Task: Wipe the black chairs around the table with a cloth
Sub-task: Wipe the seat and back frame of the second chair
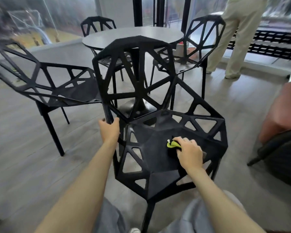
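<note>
A black lattice chair [151, 158] stands right in front of me, its back toward the round grey table [133, 37]. My left hand [109, 130] grips the lower left edge of the chair's back frame. My right hand [189, 151] holds a yellow-green cloth [173, 144] bunched against the middle of the seat. Three more black chairs surround the table: one at the left [45, 81], one behind the table [97, 24], one at the right [207, 36].
A person in beige trousers [233, 39] stands at the back right by a black floor grille [272, 46]. Another person's hand [279, 115] rests on a dark object at the right edge. Grey plank floor lies open at the left.
</note>
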